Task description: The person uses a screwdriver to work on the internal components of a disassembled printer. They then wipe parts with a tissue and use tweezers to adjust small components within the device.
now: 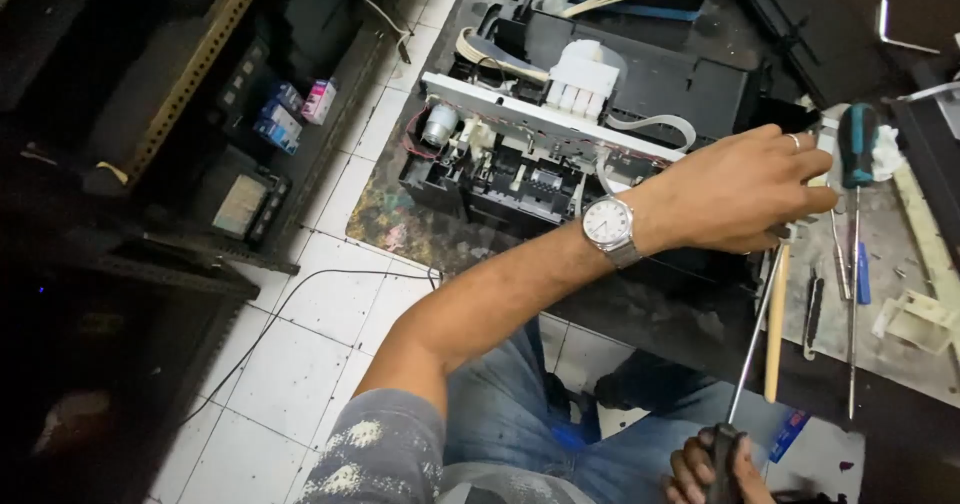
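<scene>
My left hand (740,189), with a watch on the wrist and a ring on one finger, lies palm down over the right end of an opened black printer (560,134). Its fingers curl over the edge, and what they grip is hidden. At the bottom edge my right hand (715,469) is closed round the dark handle of a long screwdriver. The thin metal shaft (755,334) of this screwdriver runs up and ends under my left fingertips.
To the right, a grey worktop (890,254) holds a green-handled screwdriver (857,144), a wooden stick (777,324), a blue pen-like tool (863,274) and a white plastic part (915,319). Small boxes (300,109) sit on a dark shelf at left. A black cable (300,294) crosses the tiled floor.
</scene>
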